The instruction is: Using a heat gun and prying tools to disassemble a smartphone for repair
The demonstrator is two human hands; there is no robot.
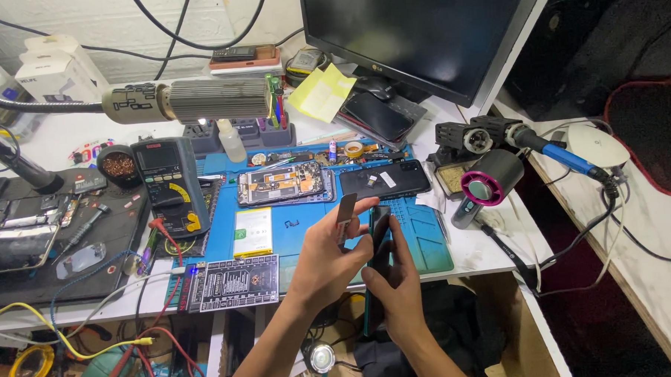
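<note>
My left hand [329, 252] pinches a thin grey flat tool [346, 210] between thumb and fingers, its tip pointing up. Next to it, my right hand [397, 279] grips a dark smartphone [379, 235] held on edge, upright, over the front of the blue work mat [426, 241]. The two hands touch each other just above the bench's front edge. On the mat behind them lie an opened phone frame [283, 183] showing its inner parts and a black phone back [383, 181].
A multimeter [168, 179], a yellow-white battery [252, 232] and a black charging board [235, 283] lie at the left. A hot-air nozzle [198, 100] hangs overhead. A monitor [419, 29] stands behind. A small fan [488, 185] and soldering iron [553, 152] sit at the right.
</note>
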